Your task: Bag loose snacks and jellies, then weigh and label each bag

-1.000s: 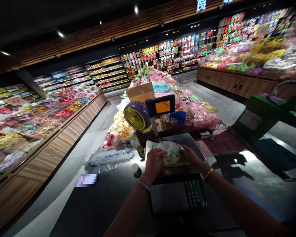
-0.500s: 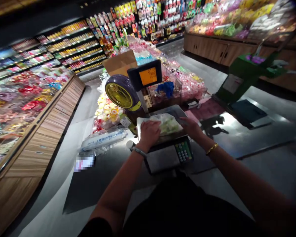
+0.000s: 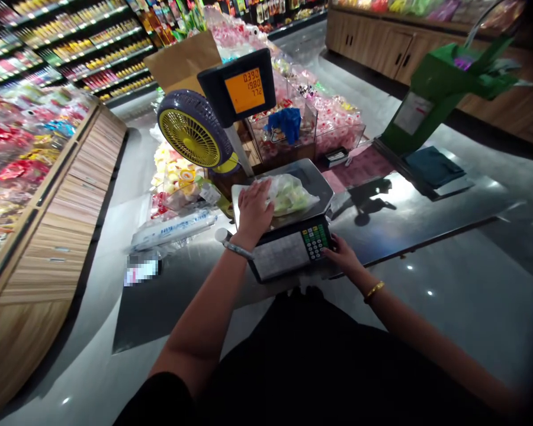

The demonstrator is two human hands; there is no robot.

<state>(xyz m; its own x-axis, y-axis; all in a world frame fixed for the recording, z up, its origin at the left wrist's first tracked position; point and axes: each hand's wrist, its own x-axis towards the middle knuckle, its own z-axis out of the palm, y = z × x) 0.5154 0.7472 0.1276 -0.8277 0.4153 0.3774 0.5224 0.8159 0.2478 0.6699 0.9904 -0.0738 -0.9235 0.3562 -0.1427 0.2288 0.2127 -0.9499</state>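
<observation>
A weighing scale stands on the metal counter with a clear plastic bag of pale green produce or similar goods on its pan. My left hand lies flat on the left part of the bag, fingers stretched out. At the right edge of the green keypad is my right hand, its fingers apart and a digit touching or almost touching the keys. It holds nothing that I can see. Lit digits show on the scale's orange display, raised on a post behind the pan.
Left of the post stands a purple and yellow fan. A roll of plastic bags and a phone lie on the counter's left. At right are a green bag-holding stand and a dark flat pad. Goods bins flank the aisle.
My right hand has moved from beside the bag down to the keypad. My left hand stays on the bag. The display's digits have changed, and the view has tilted down.
</observation>
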